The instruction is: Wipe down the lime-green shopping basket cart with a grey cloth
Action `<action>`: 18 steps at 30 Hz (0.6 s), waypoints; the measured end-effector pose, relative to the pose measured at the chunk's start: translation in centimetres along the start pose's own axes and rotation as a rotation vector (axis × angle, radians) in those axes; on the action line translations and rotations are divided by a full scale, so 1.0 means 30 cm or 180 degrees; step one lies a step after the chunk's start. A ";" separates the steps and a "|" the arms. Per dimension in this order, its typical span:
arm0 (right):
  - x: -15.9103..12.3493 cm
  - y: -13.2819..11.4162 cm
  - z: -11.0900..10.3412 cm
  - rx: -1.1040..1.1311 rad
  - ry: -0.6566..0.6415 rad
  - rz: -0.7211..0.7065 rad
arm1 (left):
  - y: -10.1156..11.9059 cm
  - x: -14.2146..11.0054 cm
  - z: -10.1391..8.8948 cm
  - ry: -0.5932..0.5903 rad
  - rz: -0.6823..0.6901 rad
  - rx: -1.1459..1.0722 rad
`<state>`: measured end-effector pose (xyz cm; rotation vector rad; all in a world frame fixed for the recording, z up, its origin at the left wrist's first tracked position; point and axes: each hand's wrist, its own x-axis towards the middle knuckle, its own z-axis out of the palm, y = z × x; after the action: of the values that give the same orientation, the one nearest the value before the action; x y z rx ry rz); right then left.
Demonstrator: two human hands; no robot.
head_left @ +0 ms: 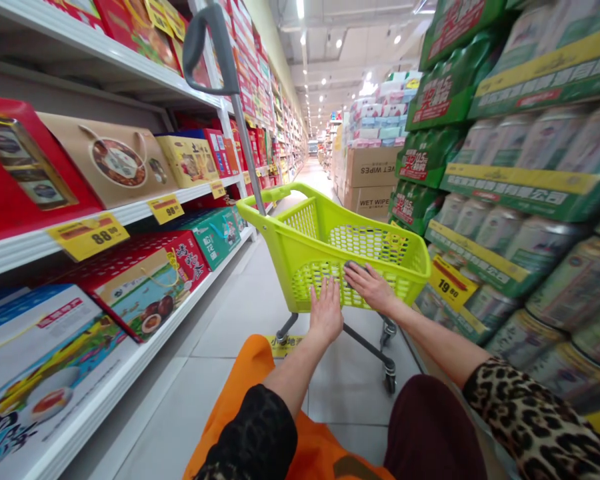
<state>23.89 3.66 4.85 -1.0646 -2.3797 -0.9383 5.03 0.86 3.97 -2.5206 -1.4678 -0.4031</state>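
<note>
A lime-green plastic shopping trolley (275, 247) stands in front of me, side-on, with a latticed basket and a tall grey handle (243, 127). My left hand (326, 310) lies against the lower side wall of the basket, fingers stretched out and holding nothing. Just right of it, my right hand (373, 285) presses a dark grey piece, which looks like a cloth (351, 272), to the same wall. Its fingers cover much of the cloth. No goods show inside the part of the basket that I can see.
Shelves (130, 213) of boxed gifts with yellow price tags line the left. Stacked drink cans (500, 227) rise close on the right. Wet-wipe cartons (373, 167) stand behind the trolley. Caster wheels (390, 377) rest on the tiled floor (220, 393).
</note>
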 end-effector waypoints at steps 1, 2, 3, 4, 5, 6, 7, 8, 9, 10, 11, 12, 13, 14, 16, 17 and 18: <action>-0.038 -0.015 0.024 0.0030 -0.0080 -0.0046 | 0.014 -0.001 0.004 0.0014 0.0062 -0.0001; -0.081 -0.034 0.051 0.0058 -0.0154 -0.0072 | 0.027 -0.004 0.008 0.0019 0.0121 0.0003; -0.125 -0.054 0.078 0.0087 -0.0224 -0.0085 | 0.038 -0.008 0.013 0.0013 0.0171 0.0011; -0.167 -0.072 0.102 0.0118 -0.0283 -0.0096 | 0.048 -0.013 0.018 -0.0002 0.0210 0.0016; -0.204 -0.087 0.119 0.0151 -0.0325 -0.0109 | 0.055 -0.018 0.024 -0.0021 0.0239 0.0019; -0.233 -0.096 0.127 0.0184 -0.0355 -0.0129 | 0.061 -0.022 0.030 -0.0036 0.0259 0.0019; -0.252 -0.099 0.126 0.0216 -0.0374 -0.0160 | 0.066 -0.026 0.037 -0.0046 0.0276 0.0017; -0.259 -0.095 0.114 0.0239 -0.0381 -0.0203 | 0.070 -0.028 0.043 -0.0053 0.0290 0.0013; -0.255 -0.084 0.093 0.0245 -0.0374 -0.0241 | 0.074 -0.028 0.049 -0.0058 0.0297 0.0007; -0.241 -0.067 0.064 0.0226 -0.0348 -0.0249 | 0.079 -0.027 0.054 -0.0063 0.0307 -0.0004; -0.219 -0.044 0.029 0.0180 -0.0291 -0.0205 | 0.086 -0.023 0.057 -0.0068 0.0313 -0.0021; -0.192 -0.017 -0.008 0.0115 -0.0203 -0.0102 | 0.095 -0.018 0.058 -0.0073 0.0318 -0.0043; -0.165 0.012 -0.045 0.0038 -0.0097 0.0044 | 0.106 -0.012 0.058 -0.0081 0.0325 -0.0066; -0.142 0.040 -0.077 -0.0039 0.0010 0.0193 | 0.118 -0.006 0.055 -0.0084 0.0332 -0.0089; -0.120 0.082 -0.117 -0.0148 0.0133 0.0333 | 0.147 0.006 0.045 -0.0081 0.0356 -0.0132; -0.125 0.092 -0.123 -0.0168 0.0121 0.0300 | 0.161 0.010 0.040 -0.0078 0.0375 -0.0152; -0.142 0.093 -0.118 -0.0162 0.0067 0.0223 | 0.175 0.012 0.035 -0.0079 0.0404 -0.0169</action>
<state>28.98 0.37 6.14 -1.1438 -2.2972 -0.9852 9.92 -1.08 2.92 -2.6517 -1.3131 -0.3957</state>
